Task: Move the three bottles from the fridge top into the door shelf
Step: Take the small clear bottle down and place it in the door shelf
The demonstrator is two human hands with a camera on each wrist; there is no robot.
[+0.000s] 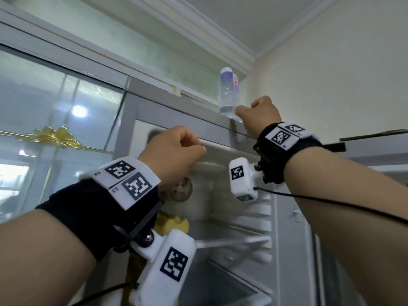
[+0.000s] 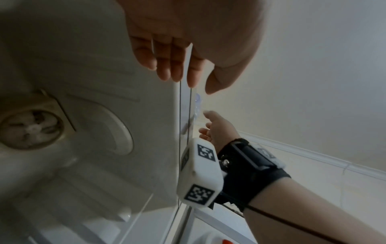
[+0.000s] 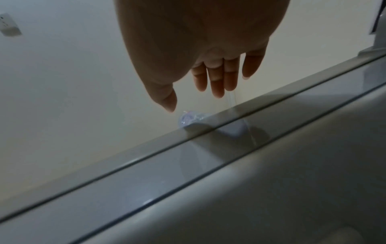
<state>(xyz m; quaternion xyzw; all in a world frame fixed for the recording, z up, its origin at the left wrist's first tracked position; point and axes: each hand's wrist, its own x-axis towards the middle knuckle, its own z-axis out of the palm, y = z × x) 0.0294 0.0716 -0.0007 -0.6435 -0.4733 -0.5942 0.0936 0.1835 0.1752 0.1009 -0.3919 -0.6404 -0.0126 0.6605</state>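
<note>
The fridge is seen open, a clear bottle upright on its top edge. The right hand is placed at its base, grip apart; left hand loosely curled, empty. Light, slippery plastic is judged: mid-body is best taken.

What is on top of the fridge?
One clear bottle with a purple label stands at the front edge of the fridge top. The right hand reaches for its base. The surface farther back is hidden from below.
</note>
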